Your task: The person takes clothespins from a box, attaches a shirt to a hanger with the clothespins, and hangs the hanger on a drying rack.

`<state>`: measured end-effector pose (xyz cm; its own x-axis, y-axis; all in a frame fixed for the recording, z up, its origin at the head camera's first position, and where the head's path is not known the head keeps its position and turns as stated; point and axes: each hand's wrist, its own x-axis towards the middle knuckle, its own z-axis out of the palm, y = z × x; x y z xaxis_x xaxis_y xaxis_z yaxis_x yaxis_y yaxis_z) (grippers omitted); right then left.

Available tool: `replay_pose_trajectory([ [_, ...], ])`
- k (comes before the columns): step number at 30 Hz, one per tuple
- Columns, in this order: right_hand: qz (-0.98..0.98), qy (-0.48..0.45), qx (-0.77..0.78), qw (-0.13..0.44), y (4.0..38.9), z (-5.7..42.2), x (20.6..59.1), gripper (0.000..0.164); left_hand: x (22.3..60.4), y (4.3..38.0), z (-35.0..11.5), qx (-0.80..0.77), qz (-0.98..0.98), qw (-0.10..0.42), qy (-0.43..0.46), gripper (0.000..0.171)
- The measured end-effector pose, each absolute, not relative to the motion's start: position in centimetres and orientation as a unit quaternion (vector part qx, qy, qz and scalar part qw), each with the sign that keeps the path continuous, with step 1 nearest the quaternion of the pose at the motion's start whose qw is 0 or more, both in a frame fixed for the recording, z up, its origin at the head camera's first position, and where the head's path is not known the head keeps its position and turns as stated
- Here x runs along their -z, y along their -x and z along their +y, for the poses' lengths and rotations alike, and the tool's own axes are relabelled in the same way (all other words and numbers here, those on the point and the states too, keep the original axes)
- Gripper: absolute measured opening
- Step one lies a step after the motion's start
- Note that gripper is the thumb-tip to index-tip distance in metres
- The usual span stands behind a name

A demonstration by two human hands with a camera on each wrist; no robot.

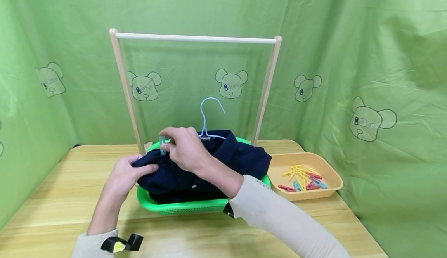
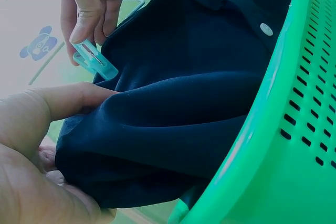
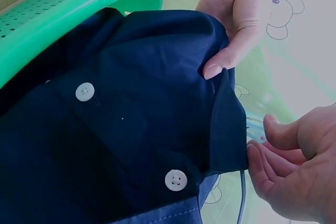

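Observation:
A dark navy button-up shirt (image 1: 244, 159) lies bunched in a green plastic basket (image 1: 195, 206), a pale blue wire hanger (image 1: 204, 120) set in its collar. My left hand (image 1: 120, 176) grips the shirt at its left shoulder, thumb on top and fingers beneath the cloth. Between the thumb and fingers of my right hand (image 1: 188, 149) is a teal clothespin (image 2: 97, 61), held just above the shirt's edge beside my left thumb. In the right wrist view, the collar and fingers partly hide the clothespin. White buttons (image 3: 176, 180) run down the shirt front.
Behind the basket stands a wooden rack with a white crossbar (image 1: 195, 38). To the right, an orange tray (image 1: 279, 163) holds several yellow, red and blue clothespins (image 1: 302, 176). Green curtains (image 1: 401, 172) with bear drawings surround the wooden table (image 1: 52, 196).

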<state>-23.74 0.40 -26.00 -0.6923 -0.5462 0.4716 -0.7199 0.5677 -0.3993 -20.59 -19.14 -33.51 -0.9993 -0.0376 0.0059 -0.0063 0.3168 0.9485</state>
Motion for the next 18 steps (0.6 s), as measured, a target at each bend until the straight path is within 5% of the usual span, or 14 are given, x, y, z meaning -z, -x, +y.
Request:
replay_pose_trajectory([
  [18, -0.87, -0.347, -0.312, 0.157, 23.46, 0.61, 25.62, 0.033, 33.46, 20.61, -19.29, 0.595, -0.804, 0.012, -0.008, 0.021],
])
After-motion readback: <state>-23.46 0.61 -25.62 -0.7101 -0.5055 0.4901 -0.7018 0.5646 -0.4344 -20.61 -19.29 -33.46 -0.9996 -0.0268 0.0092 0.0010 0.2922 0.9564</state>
